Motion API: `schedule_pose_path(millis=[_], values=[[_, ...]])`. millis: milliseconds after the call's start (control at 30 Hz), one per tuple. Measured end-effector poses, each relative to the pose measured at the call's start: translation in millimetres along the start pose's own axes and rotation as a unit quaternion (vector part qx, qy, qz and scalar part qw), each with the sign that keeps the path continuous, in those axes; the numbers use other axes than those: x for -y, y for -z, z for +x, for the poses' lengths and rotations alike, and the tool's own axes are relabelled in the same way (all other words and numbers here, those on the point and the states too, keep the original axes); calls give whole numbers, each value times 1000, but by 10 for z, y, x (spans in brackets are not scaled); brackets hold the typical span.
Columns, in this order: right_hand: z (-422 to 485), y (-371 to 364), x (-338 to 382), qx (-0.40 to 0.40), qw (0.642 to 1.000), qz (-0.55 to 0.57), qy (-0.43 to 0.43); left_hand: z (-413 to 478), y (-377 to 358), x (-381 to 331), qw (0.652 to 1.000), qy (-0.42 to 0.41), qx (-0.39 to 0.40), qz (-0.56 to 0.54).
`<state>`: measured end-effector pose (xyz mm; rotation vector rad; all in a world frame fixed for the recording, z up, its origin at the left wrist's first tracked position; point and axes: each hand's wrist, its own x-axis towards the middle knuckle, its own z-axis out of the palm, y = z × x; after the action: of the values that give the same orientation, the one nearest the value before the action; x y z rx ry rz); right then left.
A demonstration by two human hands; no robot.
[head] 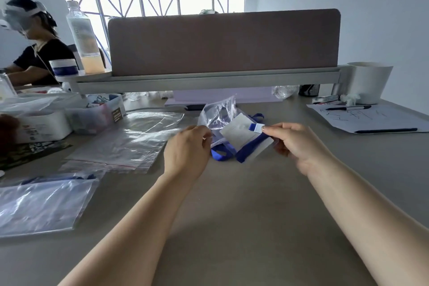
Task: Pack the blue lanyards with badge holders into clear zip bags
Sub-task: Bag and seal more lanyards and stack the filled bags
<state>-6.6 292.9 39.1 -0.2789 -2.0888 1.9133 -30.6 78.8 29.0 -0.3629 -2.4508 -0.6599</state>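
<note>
The left hand (pixel 185 148) is pinching the clear zip bag (pixel 218 112) while the right hand (pixel 294 144), at its 3 o'clock, is pinching the badge holder (pixel 239 133) on the blue lanyard (pixel 219 155).

A crumpled clear zip bag (pixel 218 111) stood tilted upright. A white badge holder (pixel 239 131), with a bunched blue lanyard (pixel 251 147), touched its lower edge.
</note>
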Motion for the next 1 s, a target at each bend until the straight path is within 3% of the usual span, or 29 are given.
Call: schedule_pose_path(millis=[133, 333, 633, 800, 1000], values=[[-12, -2, -7, 10, 1000, 7, -21, -43, 2, -92, 998, -55, 10, -22], [-3, -20, 15, -4, 993, 102, -61, -59, -38, -168, 987, -158, 3, -22], [9, 18, 28, -58, 981, 170, -74, -54, 4, -185, 988, -150, -33, -27], [5, 29, 58, -60, 980, 163, -96, -5, 50, -118, 992, -96, -79, -23], [-46, -30, 49, -50, 982, 166, -78, -50, -32, -213, 975, -211, -50, -48]])
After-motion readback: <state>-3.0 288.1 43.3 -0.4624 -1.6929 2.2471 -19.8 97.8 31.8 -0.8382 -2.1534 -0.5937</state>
